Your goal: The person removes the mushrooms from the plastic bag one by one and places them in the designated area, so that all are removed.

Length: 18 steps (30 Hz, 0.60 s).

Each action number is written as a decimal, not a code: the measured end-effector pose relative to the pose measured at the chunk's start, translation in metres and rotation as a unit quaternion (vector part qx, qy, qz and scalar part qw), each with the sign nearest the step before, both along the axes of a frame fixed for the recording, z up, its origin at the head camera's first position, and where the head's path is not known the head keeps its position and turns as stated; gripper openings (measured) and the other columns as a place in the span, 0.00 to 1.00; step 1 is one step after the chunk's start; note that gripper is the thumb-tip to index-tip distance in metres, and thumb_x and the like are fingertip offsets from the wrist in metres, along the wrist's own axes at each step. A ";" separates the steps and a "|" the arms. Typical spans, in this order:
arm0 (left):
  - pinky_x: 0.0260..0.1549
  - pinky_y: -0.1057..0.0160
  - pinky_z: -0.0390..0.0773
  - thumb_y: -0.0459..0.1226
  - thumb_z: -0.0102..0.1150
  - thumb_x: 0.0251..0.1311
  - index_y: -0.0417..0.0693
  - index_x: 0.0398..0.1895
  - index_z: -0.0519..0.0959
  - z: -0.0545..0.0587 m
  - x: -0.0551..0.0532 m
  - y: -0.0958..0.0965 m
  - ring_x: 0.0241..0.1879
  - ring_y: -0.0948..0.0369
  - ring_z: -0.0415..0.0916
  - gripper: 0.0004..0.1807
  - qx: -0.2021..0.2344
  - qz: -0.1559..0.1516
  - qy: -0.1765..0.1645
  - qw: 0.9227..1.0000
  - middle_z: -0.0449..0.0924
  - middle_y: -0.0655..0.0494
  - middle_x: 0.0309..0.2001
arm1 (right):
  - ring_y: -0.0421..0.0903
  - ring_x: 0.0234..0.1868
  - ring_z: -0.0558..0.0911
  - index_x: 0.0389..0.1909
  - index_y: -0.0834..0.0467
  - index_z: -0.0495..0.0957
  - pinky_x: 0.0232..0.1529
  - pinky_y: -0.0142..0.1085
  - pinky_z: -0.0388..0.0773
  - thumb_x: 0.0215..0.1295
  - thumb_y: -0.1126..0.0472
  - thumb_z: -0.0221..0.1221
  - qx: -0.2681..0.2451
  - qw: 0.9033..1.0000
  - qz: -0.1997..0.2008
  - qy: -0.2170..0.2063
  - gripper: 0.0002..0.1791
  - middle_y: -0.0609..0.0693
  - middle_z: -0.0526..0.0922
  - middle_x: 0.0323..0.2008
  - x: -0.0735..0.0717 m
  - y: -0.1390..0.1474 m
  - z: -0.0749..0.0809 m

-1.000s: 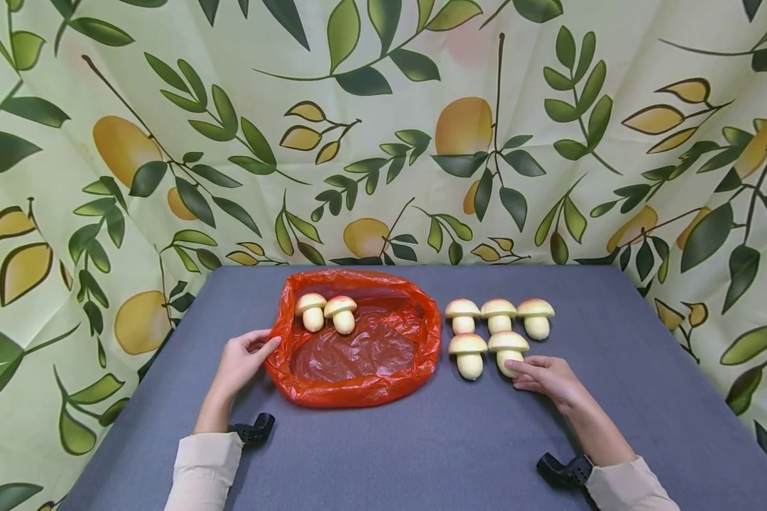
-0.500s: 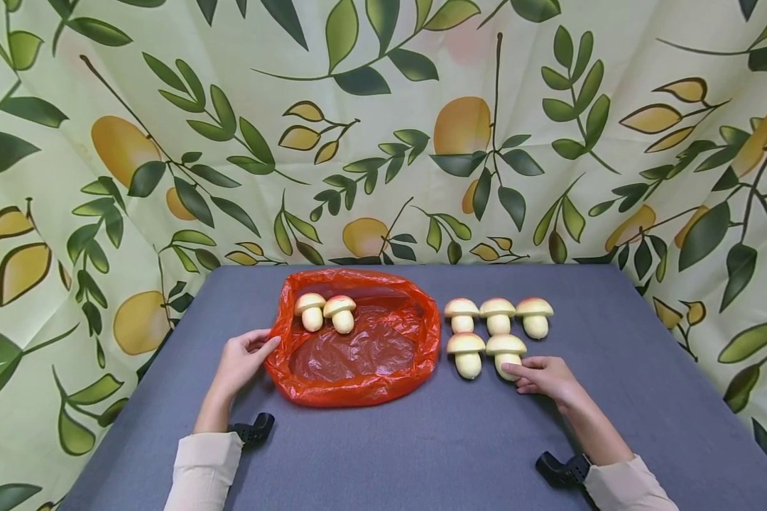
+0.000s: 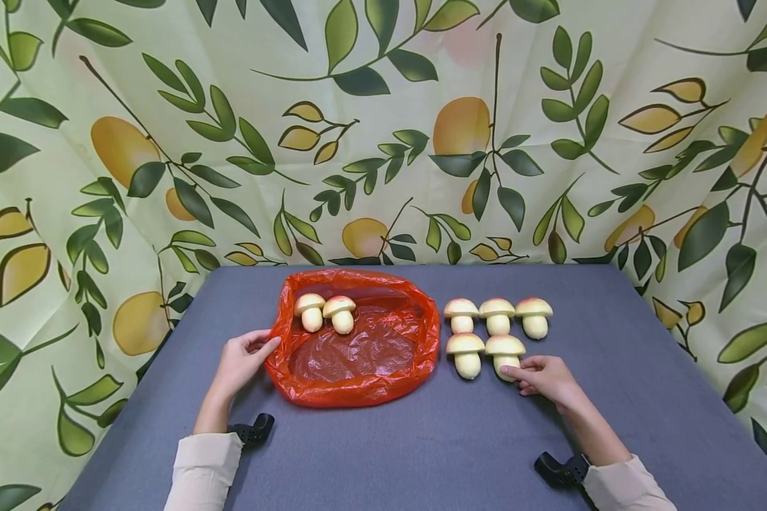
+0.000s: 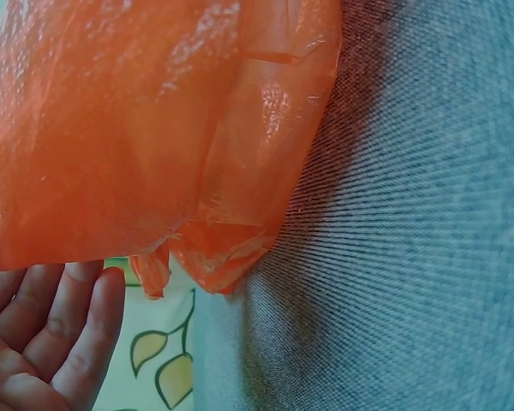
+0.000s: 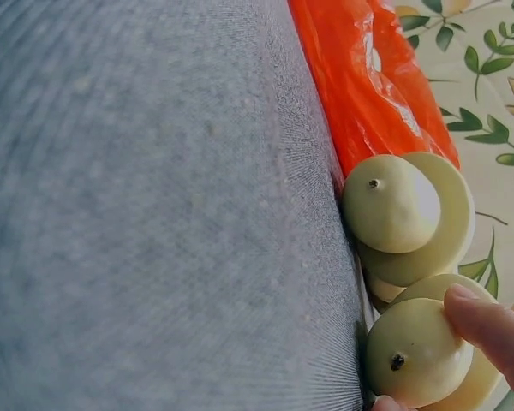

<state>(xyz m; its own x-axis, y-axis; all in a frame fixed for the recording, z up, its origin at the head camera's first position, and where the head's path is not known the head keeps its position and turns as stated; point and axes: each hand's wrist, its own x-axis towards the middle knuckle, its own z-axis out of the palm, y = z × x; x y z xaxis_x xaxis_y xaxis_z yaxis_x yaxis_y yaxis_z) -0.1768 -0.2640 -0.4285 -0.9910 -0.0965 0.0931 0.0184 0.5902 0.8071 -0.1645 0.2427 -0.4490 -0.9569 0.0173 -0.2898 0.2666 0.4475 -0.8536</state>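
Observation:
A red plastic bag lies spread wide on the table, two toy mushrooms inside at its back left. At the bag's left edge, my left hand pinches the rim. Its fingers reach up against the plastic in the left wrist view. To the right of the bag, several more mushrooms stand in two rows. My right hand holds the stem of the front right mushroom between thumb and fingers. In the right wrist view a fingertip lies on that mushroom's stem side.
Beside the held mushroom stands another front-row mushroom, close to the bag's right rim. Three mushrooms form the back row. A blue-grey cloth covers the table, and a leaf-patterned curtain hangs behind it.
The right hand and its mushroom have shifted very slightly to the left. The left hand and the bag look the same.

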 end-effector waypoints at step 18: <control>0.34 0.78 0.75 0.38 0.59 0.63 0.32 0.52 0.79 0.001 0.000 0.001 0.30 0.80 0.73 0.19 0.005 0.004 -0.005 1.000 0.83 0.34 0.44 | 0.34 0.23 0.80 0.45 0.76 0.74 0.29 0.29 0.82 0.58 0.54 0.66 0.011 1.000 -0.009 0.001 0.28 0.45 0.81 0.25 -0.001 0.002 0.001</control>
<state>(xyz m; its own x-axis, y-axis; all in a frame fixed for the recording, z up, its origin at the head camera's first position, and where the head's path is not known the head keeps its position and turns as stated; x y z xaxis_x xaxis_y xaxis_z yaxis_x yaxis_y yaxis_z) -0.1768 -0.2628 -0.4276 -0.9911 -0.1047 0.0825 0.0061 0.5824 0.8129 -0.1653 0.2443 -0.4480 -0.9571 0.0416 -0.2867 0.2730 0.4609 -0.8444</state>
